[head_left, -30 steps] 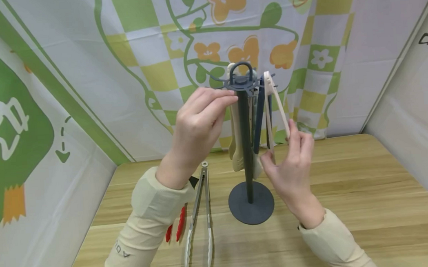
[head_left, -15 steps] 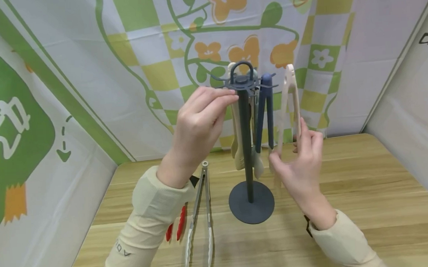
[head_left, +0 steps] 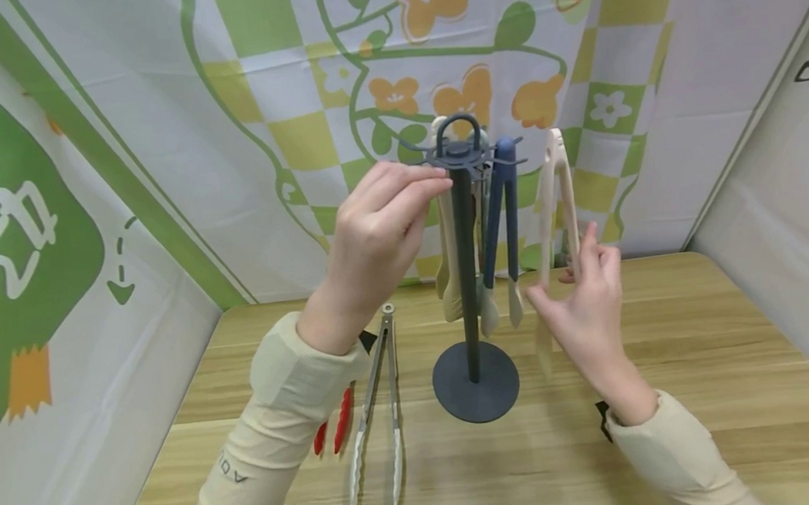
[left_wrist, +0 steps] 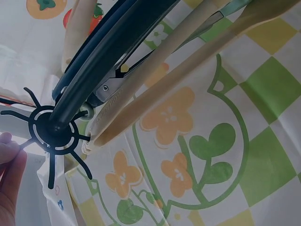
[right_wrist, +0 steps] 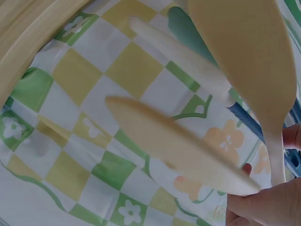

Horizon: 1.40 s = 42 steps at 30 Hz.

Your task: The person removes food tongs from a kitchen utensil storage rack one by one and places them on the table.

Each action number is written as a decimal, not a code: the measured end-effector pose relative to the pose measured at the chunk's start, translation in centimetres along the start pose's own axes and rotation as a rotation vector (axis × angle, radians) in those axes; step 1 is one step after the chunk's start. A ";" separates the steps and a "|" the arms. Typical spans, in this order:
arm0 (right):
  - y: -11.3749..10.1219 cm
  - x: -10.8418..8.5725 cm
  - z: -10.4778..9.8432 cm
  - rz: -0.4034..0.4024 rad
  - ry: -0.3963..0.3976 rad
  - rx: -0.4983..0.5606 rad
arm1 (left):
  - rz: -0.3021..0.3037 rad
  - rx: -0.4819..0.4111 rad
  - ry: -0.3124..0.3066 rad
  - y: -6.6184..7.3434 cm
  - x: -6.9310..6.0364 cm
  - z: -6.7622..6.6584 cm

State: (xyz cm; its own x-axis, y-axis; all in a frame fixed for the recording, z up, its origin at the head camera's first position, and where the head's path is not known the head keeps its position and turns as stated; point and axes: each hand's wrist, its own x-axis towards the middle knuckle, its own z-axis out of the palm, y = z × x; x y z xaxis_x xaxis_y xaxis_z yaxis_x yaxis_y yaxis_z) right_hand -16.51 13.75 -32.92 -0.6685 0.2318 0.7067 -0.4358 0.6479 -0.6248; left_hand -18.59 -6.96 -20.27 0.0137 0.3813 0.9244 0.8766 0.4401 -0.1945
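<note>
My left hand (head_left: pixel 382 231) pinches a hook arm at the top of the dark rack (head_left: pixel 467 279); the left wrist view shows the fingertips on one hook (left_wrist: pixel 28 143) of the black ring. My right hand (head_left: pixel 589 311) grips cream tongs (head_left: pixel 567 196) by their arms, upright and apart from the rack, to its right. Their broad cream heads (right_wrist: pixel 249 56) fill much of the right wrist view. Blue tongs (head_left: pixel 511 223) with pale tips hang on the rack's right side. Cream tongs (head_left: pixel 451 280) hang behind the pole, partly hidden.
Metal tongs with white tips (head_left: pixel 395 438) lie on the wooden table (head_left: pixel 696 358) left of the rack's round base (head_left: pixel 477 402). Red-tipped tongs (head_left: pixel 343 421) lie partly under my left sleeve. A patterned curtain (head_left: pixel 283 90) hangs behind.
My right hand has moved right with the cream tongs, from beside the rack's hooks to a spot clear of them, uncovering the blue tongs. My left hand has stayed at the rack's top.
</note>
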 end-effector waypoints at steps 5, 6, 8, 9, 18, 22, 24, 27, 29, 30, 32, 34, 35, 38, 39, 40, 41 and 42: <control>0.7 0.5 -0.4 0.092 -0.083 -0.018 | 0.002 0.003 -0.001 0.0 0.0 0.0; 0.9 0.6 -0.5 0.110 -0.096 -0.022 | 0.002 0.003 -0.002 0.0 0.0 0.0; 1.1 0.7 -0.7 0.139 -0.122 -0.035 | 0.004 0.003 -0.002 0.0 0.0 0.0; 1.3 0.8 -0.8 0.152 -0.134 -0.040 | 0.005 0.003 -0.002 0.0 0.0 0.0; 2.9 1.1 -1.5 0.260 -0.227 -0.073 | 0.005 0.011 -0.005 0.0 0.0 0.0; 3.7 1.1 -1.7 0.277 -0.252 -0.090 | 0.004 0.013 -0.007 0.0 0.0 0.0; 4.2 1.1 -1.8 0.280 -0.263 -0.098 | 0.003 0.011 -0.007 0.0 0.0 0.0; 4.8 1.1 -2.0 0.282 -0.282 -0.121 | 0.004 0.008 -0.007 0.0 0.0 0.0; 5.2 1.1 -2.1 0.283 -0.295 -0.137 | 0.004 0.007 -0.005 0.0 0.0 0.0; 5.4 1.1 -2.1 0.286 -0.301 -0.141 | 0.005 0.008 -0.004 0.0 0.0 0.0; 5.8 1.2 -2.3 0.288 -0.318 -0.156 | 0.005 0.007 -0.002 0.0 0.0 0.0; 6.1 1.3 -2.4 0.295 -0.335 -0.164 | 0.006 0.006 -0.001 0.0 -0.1 0.0; 6.3 1.3 -2.4 0.297 -0.342 -0.164 | 0.006 0.005 0.000 0.0 -0.1 0.0; 6.7 1.4 -2.6 0.293 -0.358 -0.172 | 0.006 0.002 0.000 0.0 0.0 0.0; 6.9 1.4 -2.7 0.289 -0.361 -0.173 | 0.006 0.003 -0.001 0.0 0.0 0.0; 7.0 1.4 -2.7 0.283 -0.365 -0.178 | 0.006 0.003 -0.001 0.0 0.0 0.0; 7.2 1.4 -2.7 0.277 -0.368 -0.181 | 0.005 0.004 -0.001 0.0 0.0 0.0; 7.3 1.5 -2.8 0.272 -0.373 -0.186 | 0.005 0.005 -0.002 0.0 0.0 0.0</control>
State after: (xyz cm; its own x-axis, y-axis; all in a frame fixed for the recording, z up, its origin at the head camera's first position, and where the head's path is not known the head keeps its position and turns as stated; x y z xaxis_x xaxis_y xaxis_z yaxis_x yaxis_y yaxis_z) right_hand -19.04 20.85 -35.53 -0.9278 0.1567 0.3385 -0.1241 0.7262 -0.6762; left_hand -18.63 -6.97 -20.26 0.0168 0.3854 0.9226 0.8741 0.4423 -0.2007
